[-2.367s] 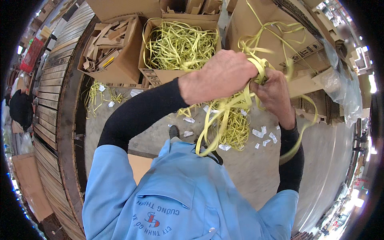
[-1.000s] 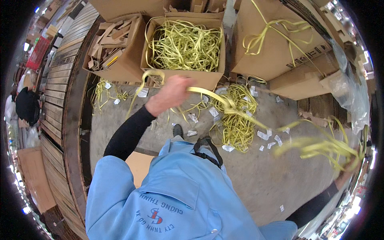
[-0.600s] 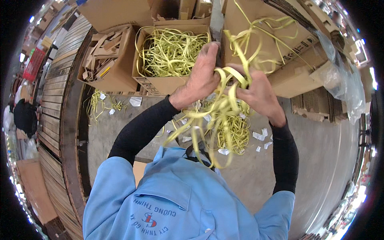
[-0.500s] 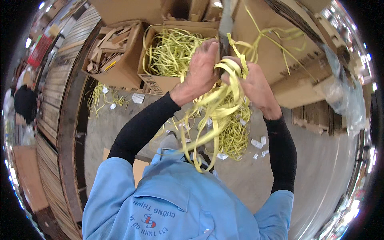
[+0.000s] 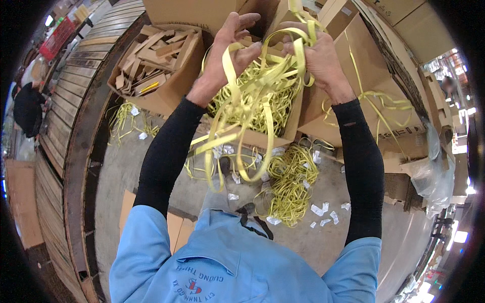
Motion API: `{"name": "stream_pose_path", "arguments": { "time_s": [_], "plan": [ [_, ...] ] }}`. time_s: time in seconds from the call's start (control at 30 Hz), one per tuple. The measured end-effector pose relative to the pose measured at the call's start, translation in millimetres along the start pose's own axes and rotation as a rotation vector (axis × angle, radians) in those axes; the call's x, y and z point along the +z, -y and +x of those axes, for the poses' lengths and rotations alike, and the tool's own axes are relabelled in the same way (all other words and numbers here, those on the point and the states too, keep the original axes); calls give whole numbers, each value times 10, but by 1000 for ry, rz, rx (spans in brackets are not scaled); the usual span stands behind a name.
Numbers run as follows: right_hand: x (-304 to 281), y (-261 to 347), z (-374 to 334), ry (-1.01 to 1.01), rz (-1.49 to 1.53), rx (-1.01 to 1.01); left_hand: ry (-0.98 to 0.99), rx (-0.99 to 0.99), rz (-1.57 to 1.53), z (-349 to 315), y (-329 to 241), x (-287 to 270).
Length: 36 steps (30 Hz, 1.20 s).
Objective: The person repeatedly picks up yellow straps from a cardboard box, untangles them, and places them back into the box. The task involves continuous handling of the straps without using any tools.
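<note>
My left hand (image 5: 230, 53) is raised above a cardboard box (image 5: 292, 132), its fingers spread apart. A loop of the yellow strapping band passes in front of that hand by the wrist and thumb. To its right, my right hand (image 5: 318, 60) is closed around several loops of yellow strapping band (image 5: 269, 113), which dangle toward my body. Beneath both hands, the box is heaped with tangled yellow straps (image 5: 283, 103). Another tangle of yellow straps (image 5: 290, 189) lies on the floor in front of it.
Left of the strap box stands a carton (image 5: 166, 98) of cardboard scraps with a yellow cutter (image 5: 150, 88) on top. A slatted roller conveyor (image 5: 70, 96) runs along the left. White paper scraps (image 5: 319, 209) litter the floor. Large cartons (image 5: 364, 65) and clear plastic film (image 5: 432, 179) stand at right.
Both hands have moved forward, carrying the strap loops over the box. My left hand has moved away from my right and spread its fingers. The strap box now appears nearer.
</note>
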State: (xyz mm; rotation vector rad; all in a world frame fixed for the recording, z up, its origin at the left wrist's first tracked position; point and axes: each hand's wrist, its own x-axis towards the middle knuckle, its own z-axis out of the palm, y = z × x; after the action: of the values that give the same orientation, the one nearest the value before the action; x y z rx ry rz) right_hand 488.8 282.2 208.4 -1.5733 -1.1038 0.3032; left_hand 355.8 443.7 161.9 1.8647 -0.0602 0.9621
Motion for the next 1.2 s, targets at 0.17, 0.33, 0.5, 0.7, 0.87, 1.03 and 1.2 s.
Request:
{"name": "stream_pose_path", "arguments": {
  "time_s": [0.17,0.33,0.5,0.7,0.87,1.03,1.2],
  "plan": [
    [23,-1007,693,-100,111,233,28,-116,105,340,1297,-232],
    [576,-2914,627,-216,209,505,305,-105,860,177,2923,96],
    [968,-4356,-205,-365,115,1283,893,-351,1184,-351,3918,-167],
    [523,-4412,-1142,-142,310,1292,-2,-359,688,-1411,3787,-816],
    [82,-4128,-1078,-665,30,969,-111,-289,687,-1724,4285,-756],
    [437,-4415,-507,-382,-645,516,-42,-697,553,-1559,5074,26],
    [1313,-5599,-442,174,-1013,727,610,-894,775,-2182,5480,1018]
  ]
}}
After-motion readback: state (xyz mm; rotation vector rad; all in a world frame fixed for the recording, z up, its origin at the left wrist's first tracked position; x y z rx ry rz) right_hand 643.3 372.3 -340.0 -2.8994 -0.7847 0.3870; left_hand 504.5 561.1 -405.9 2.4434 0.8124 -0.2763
